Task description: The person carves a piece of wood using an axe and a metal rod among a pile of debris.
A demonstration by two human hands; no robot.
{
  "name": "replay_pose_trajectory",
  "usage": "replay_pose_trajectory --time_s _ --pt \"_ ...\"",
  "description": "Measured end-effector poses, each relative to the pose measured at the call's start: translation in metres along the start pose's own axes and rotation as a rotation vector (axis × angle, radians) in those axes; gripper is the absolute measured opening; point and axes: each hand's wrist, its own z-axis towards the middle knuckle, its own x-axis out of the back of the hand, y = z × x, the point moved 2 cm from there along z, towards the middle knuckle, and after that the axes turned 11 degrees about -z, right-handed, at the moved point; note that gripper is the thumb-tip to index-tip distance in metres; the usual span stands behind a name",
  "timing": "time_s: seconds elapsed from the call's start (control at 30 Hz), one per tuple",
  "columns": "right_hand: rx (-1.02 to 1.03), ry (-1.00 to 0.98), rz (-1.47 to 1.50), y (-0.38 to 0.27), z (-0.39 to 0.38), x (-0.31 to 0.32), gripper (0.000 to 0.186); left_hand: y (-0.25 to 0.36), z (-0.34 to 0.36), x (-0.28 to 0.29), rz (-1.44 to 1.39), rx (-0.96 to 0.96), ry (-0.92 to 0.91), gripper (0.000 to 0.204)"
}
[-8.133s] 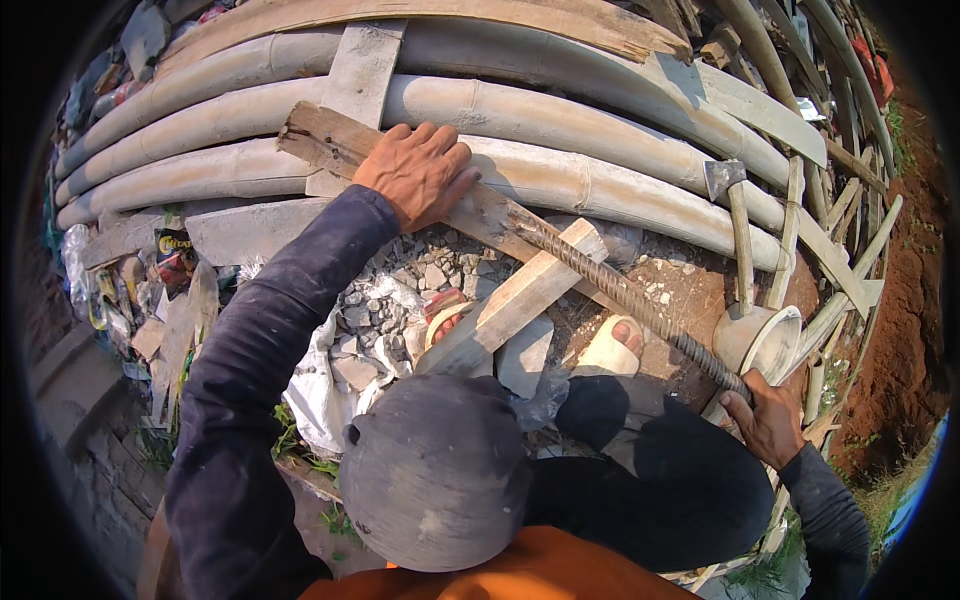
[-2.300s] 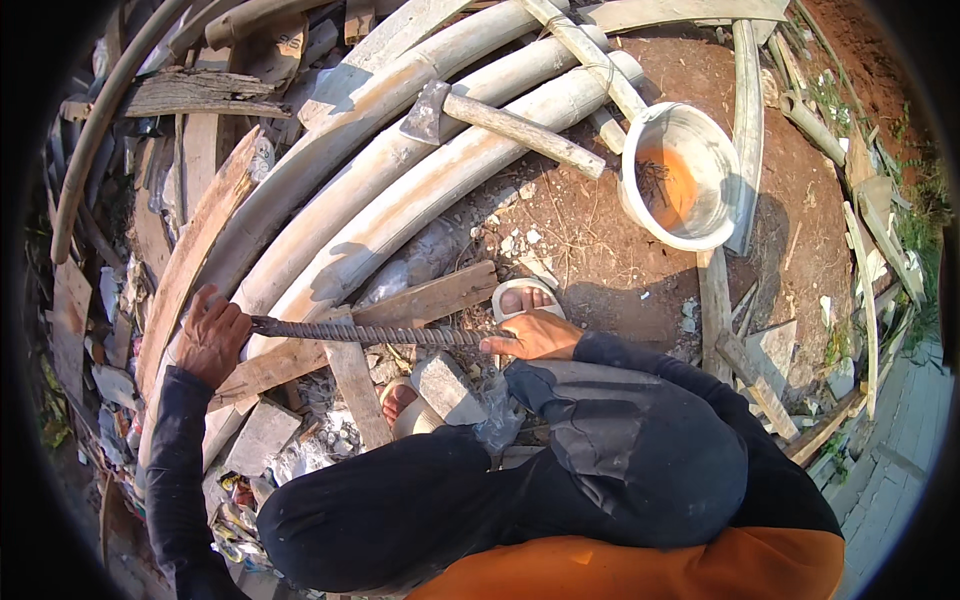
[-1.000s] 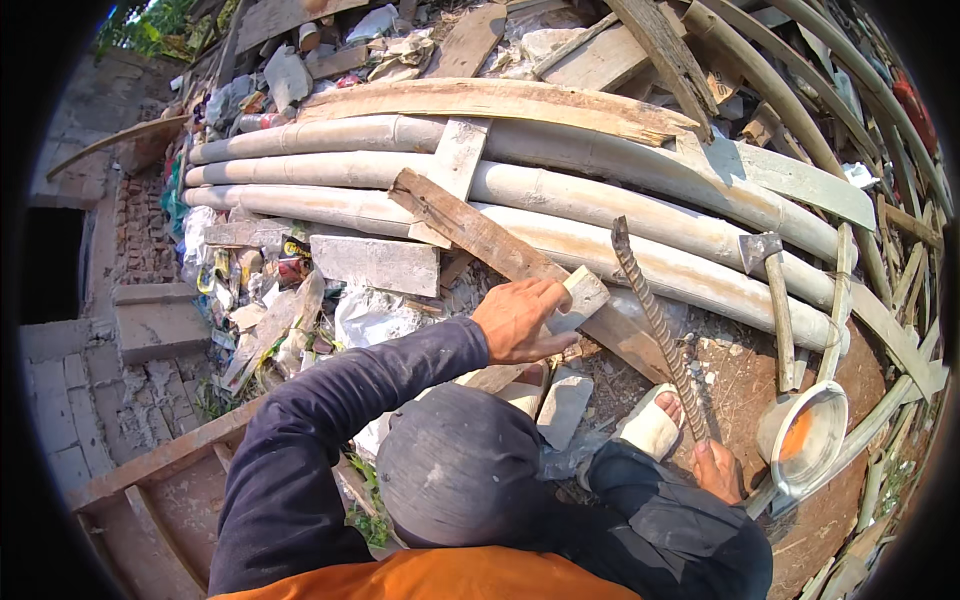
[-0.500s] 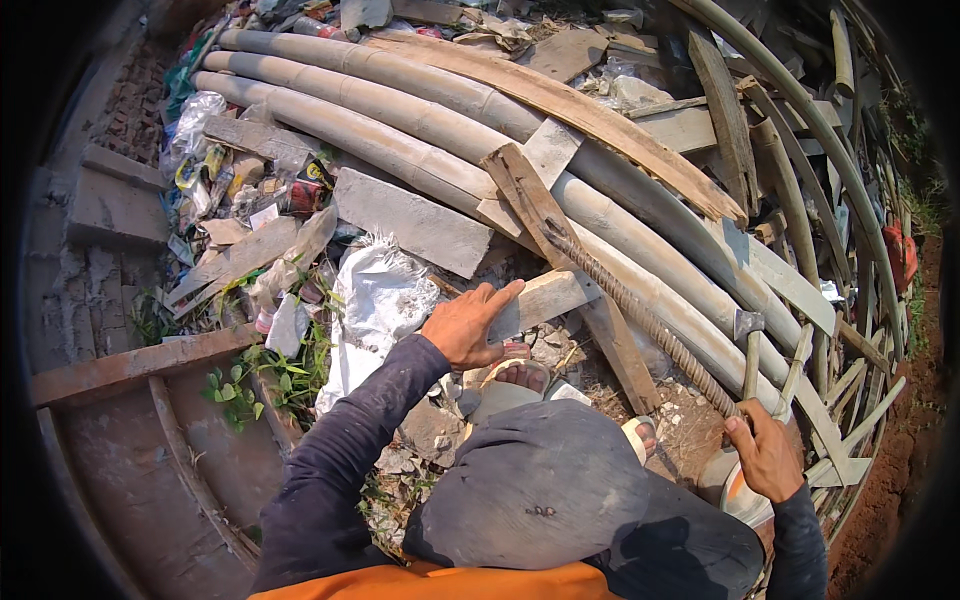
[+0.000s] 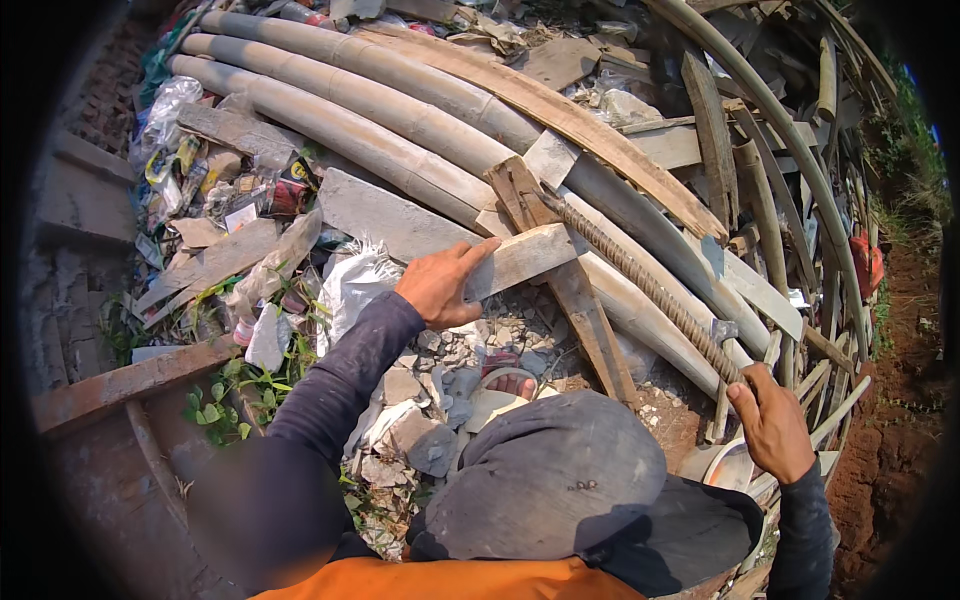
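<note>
My left hand (image 5: pixel 440 282) is closed on a short pale board (image 5: pixel 525 260), which lies across a longer brown plank (image 5: pixel 590 335) just above rubble. My right hand (image 5: pixel 770 420) grips a long rusty ribbed steel bar (image 5: pixel 640 280), angled up-left with its far tip at the brown plank's upper part, beyond the short board. Behind both planks, long pale curved bamboo poles (image 5: pixel 400 110) run diagonally. My bent knee and part of a sandalled foot show below the board.
Broken boards and plastic litter (image 5: pixel 215 205) fill the left side, with a white sack (image 5: pixel 355 275) and rusty metal frame (image 5: pixel 135 375). An axe head (image 5: pixel 722 330) and pale bucket (image 5: pixel 730 465) are partly hidden at the right. Loose poles (image 5: pixel 830 210) border red soil (image 5: pixel 885 470).
My left hand has left the bar and now holds the short board, shifted up slightly. My right hand has raised the bar, bringing its far tip onto the brown plank. The view has turned.
</note>
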Motion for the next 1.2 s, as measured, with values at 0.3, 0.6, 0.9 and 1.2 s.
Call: replay_pose_trajectory --time_s 0.3,0.6,0.9,1.2 --pt "-0.036 -0.087 -0.003 -0.009 0.003 0.034 0.036 0.003 -0.002 0.018 0.099 -0.028 -0.031 0.102" --pt "-0.039 -0.144 -0.036 -0.020 0.008 0.051 0.039 0.006 -0.002 0.002 0.022 0.028 0.030 0.103" --pt "-0.020 -0.183 0.054 -0.004 0.015 0.015 0.037 0.009 -0.002 -0.006 -0.030 0.118 0.104 0.099" --pt "0.005 -0.267 0.230 0.033 0.058 -0.026 0.040 0.015 -0.008 -0.007 0.077 0.208 0.044 0.102"
